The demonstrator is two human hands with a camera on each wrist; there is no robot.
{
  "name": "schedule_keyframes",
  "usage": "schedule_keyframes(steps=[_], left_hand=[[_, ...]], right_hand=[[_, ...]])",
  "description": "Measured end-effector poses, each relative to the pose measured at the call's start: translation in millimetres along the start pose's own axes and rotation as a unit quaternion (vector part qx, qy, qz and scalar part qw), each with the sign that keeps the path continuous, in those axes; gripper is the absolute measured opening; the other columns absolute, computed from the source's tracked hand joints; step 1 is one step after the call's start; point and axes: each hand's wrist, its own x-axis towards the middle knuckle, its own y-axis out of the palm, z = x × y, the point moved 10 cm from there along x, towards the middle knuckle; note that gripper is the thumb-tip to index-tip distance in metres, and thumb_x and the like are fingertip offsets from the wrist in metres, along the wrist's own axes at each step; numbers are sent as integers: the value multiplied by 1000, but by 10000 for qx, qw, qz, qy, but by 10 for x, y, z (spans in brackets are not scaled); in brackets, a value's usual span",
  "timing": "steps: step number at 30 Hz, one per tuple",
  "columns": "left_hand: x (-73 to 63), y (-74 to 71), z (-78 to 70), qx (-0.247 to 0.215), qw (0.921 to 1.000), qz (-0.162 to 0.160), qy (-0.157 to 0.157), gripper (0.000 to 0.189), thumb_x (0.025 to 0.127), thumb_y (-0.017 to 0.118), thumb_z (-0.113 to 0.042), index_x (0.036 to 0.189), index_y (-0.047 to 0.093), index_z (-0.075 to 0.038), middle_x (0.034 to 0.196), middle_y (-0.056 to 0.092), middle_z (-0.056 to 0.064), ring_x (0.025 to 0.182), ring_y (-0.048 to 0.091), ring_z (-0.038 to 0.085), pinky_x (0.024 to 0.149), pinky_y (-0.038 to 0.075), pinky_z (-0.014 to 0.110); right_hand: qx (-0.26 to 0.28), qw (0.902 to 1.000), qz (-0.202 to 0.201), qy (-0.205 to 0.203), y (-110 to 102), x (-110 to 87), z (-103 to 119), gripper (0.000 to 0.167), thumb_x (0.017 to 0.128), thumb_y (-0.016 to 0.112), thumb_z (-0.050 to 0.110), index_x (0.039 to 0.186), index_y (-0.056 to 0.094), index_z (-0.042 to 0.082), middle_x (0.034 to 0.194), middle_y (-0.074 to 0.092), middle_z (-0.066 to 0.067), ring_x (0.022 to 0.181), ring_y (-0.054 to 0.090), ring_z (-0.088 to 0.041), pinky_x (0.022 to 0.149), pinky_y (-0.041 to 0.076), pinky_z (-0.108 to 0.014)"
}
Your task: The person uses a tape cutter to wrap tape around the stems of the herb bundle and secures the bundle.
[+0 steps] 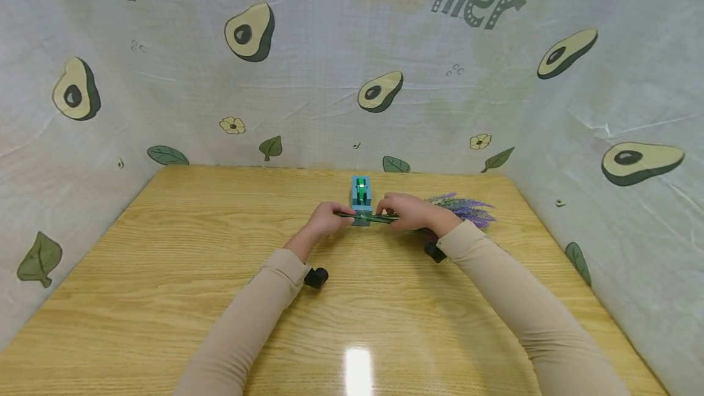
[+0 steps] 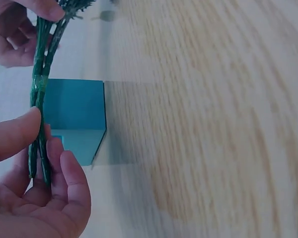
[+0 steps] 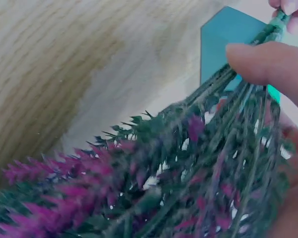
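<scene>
A bunch of artificial lavender (image 1: 464,209) with purple flower heads lies sideways between both hands, its flowers to the right. Near the cut ends, the left hand (image 1: 327,219) pinches the green stems (image 2: 43,144) between thumb and fingers. The right hand (image 1: 407,211) grips the stems closer to the flowers, thumb on top in the right wrist view. A shiny band of clear tape (image 2: 39,83) wraps the stems between the hands. Directly behind and below them stands a blue tape dispenser (image 2: 74,104) with a green roll (image 1: 361,190). Whether the stems touch it, I cannot tell.
The wooden table (image 1: 220,212) extends around the dispenser on all sides. A whitish cloth (image 1: 319,78) printed with avocados and leaves hangs behind and at both sides. Small black devices (image 1: 316,278) sit at both wrists.
</scene>
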Motion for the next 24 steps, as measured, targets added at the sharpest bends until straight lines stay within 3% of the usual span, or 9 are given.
schedule_keyframes(steps=[5, 8, 13, 17, 21, 24], left_hand=[[-1, 48, 16, -488, 9988, 50, 35, 37, 88, 64, -5, 124, 54, -3, 113, 59, 16, 100, 59, 29, 84, 49, 39], [-5, 68, 29, -571, 9984, 55, -31, 43, 89, 65, -8, 130, 51, -6, 114, 59, 16, 100, 59, 29, 85, 49, 40], [30, 92, 67, -523, 9984, -31, -199, 48, 85, 71, -26, 127, 55, -9, 109, 60, 12, 93, 60, 26, 78, 51, 37], [65, 73, 92, -541, 9974, -354, -323, 50, 81, 74, -32, 122, 59, -6, 98, 65, 10, 86, 63, 25, 74, 51, 34], [85, 76, 153, -1067, 9904, -656, -593, 46, 79, 77, -25, 115, 61, -2, 91, 65, 11, 81, 65, 24, 73, 54, 32], [92, 102, 188, -1717, 9793, -762, -759, 41, 78, 77, -16, 112, 61, 0, 91, 63, 14, 78, 67, 22, 75, 55, 33]], right_hand=[[37, 9999, -52, 109, 40, 1, -44, 29, 84, 66, -1, 111, 59, 7, 107, 55, -13, 98, 54, -28, 82, 47, -41], [100, 9999, -21, 137, 75, 12, -58, 31, 84, 65, -2, 112, 57, 9, 107, 60, -11, 99, 58, -28, 82, 49, -41], [187, 9995, -145, 193, 77, 7, -73, 34, 83, 66, -3, 112, 56, 11, 107, 63, -12, 98, 60, -28, 81, 50, -42], [201, 9992, -259, 207, 75, 4, -91, 33, 82, 67, -3, 111, 57, 11, 109, 62, -13, 100, 59, -29, 82, 50, -44], [185, 9993, -270, 196, 92, 11, -99, 33, 82, 66, -3, 110, 57, 11, 108, 63, -12, 99, 60, -28, 81, 50, -42], [176, 9993, -266, 188, 98, 17, -104, 33, 82, 66, -4, 110, 57, 11, 107, 63, -12, 98, 60, -28, 80, 50, -42]])
